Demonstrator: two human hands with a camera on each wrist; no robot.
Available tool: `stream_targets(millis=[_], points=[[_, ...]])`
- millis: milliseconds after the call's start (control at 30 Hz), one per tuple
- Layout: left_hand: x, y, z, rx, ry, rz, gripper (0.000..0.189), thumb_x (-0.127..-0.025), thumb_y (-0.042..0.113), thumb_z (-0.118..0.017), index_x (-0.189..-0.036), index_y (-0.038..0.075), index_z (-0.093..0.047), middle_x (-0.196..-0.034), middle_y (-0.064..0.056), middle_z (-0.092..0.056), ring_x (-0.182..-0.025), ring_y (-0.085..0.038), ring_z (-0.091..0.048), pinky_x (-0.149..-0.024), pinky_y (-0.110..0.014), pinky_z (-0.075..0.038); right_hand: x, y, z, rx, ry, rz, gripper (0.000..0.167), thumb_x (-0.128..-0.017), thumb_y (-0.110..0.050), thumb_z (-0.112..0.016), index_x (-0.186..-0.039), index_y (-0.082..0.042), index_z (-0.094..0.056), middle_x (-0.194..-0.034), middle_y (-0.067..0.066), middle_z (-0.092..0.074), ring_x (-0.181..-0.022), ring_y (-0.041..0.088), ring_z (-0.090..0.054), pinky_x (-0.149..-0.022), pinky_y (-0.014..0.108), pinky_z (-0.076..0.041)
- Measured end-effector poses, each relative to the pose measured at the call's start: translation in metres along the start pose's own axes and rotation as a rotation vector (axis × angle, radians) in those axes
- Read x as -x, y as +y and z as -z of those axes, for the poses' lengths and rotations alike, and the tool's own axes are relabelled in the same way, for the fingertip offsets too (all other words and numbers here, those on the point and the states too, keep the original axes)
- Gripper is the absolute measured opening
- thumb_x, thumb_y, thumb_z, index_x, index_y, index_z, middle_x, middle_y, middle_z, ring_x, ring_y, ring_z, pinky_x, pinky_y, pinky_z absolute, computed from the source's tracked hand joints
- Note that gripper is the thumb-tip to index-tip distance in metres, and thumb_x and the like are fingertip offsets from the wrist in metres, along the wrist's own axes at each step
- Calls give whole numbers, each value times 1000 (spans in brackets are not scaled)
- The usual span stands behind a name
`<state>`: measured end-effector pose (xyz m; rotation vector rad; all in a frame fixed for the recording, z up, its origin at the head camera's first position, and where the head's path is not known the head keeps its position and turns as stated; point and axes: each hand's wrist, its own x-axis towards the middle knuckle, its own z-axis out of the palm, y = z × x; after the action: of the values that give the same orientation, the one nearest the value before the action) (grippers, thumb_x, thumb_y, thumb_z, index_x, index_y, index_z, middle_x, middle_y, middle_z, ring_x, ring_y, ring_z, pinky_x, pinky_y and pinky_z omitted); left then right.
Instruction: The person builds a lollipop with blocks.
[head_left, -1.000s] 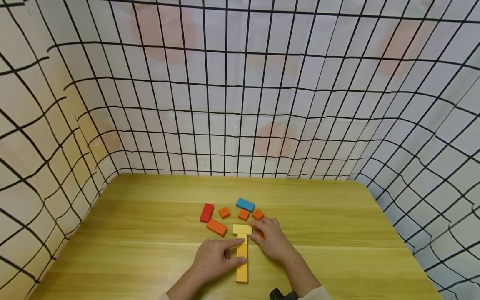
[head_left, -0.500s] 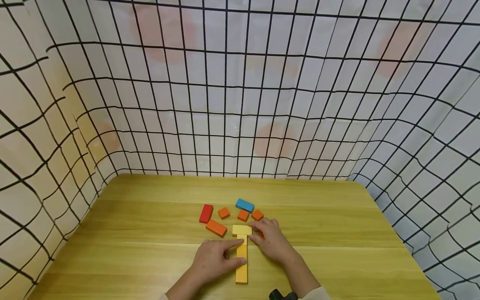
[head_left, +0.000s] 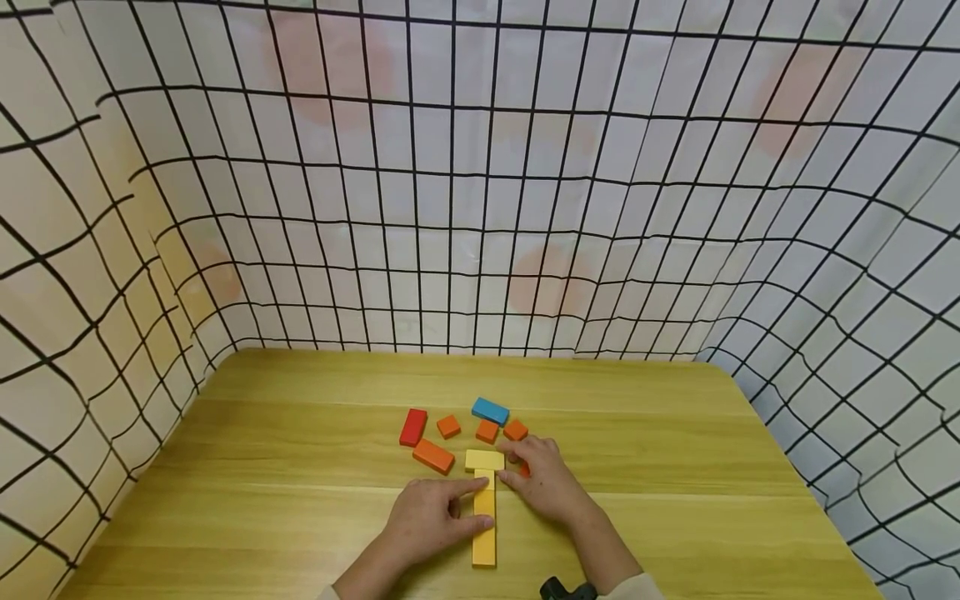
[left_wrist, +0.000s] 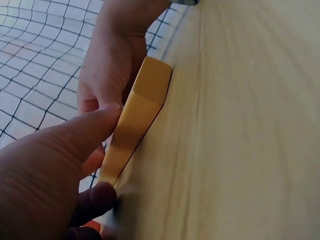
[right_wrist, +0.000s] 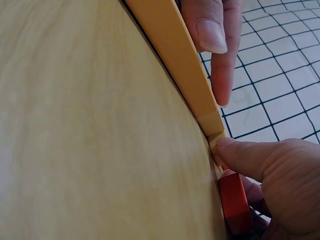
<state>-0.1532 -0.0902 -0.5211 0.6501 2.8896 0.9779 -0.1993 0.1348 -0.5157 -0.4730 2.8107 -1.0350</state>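
Observation:
A pale yellow block lies crosswise at the far end of a line of yellow-orange blocks, forming a T on the table. My right hand pinches the right end of the pale yellow block between thumb and index finger. Extended over the line of blocks, the index finger and thumb of my left hand rest on it. The left wrist view shows that thumb against the side of a yellow-orange block. Under my right hand sits a red block, mostly hidden in the head view.
Beyond the T lie a red block, a longer orange block, a blue block and small orange blocks. A black-grid white curtain surrounds the wooden table. A black device sits by the right wrist.

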Motion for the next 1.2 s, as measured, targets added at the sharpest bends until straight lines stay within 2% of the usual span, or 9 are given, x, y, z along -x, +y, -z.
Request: stream_targets(millis=[167, 367, 533, 700, 933, 1200], points=[[-4, -1, 4, 34, -49, -4, 64, -85, 64, -72, -139, 32, -65, -59, 19, -48, -52, 1, -40, -52, -21, -33, 1, 1, 1, -10, 2, 15, 36, -95, -30, -74, -130, -24, -67, -109, -7, -61, -116, 22, -47, -95, 49, -47], [-9, -1, 10, -7, -90, 0, 80, -79, 68, -75, -147, 29, -56, -60, 19, -48, -53, 0, -41, -51, -23, -34, 1, 2, 3, -66, -2, -17, 37, -97, -31, -71, -133, -24, -65, -107, -10, -61, -116, 19, -48, -97, 48, -46], [-11, -1, 10, -23, -100, 13, 78, -79, 69, -75, -144, 29, -60, -59, 18, -47, -51, -2, -39, -50, -24, -32, -1, 2, 9, -138, 23, -65, 32, -102, -30, -64, -133, -21, -66, -105, -7, -62, -103, 15, -54, -92, 42, -48], [-13, -2, 9, -34, -99, 16, 77, -78, 70, -74, -143, 30, -61, -59, 17, -47, -51, -2, -38, -49, -24, -32, -4, 3, 17, -178, 80, -95, 27, -102, -27, -64, -127, -19, -68, -103, -4, -63, -93, 13, -57, -84, 35, -50], [-12, -2, 9, -29, -106, 24, 77, -78, 70, -74, -143, 31, -61, -60, 17, -47, -51, -2, -38, -49, -24, -31, -19, 0, 20, -103, 127, -69, 24, -98, -24, -70, -120, -15, -72, -98, -2, -63, -85, 13, -54, -74, 30, -48], [-12, -3, 8, -32, -90, 19, 76, -78, 70, -74, -142, 32, -62, -60, 18, -46, -51, -2, -38, -50, -24, -31, -46, -9, 18, 90, 56, -21, 26, -93, -35, -75, -113, -18, -73, -94, -1, -59, -89, 17, -50, -76, 34, -45]])
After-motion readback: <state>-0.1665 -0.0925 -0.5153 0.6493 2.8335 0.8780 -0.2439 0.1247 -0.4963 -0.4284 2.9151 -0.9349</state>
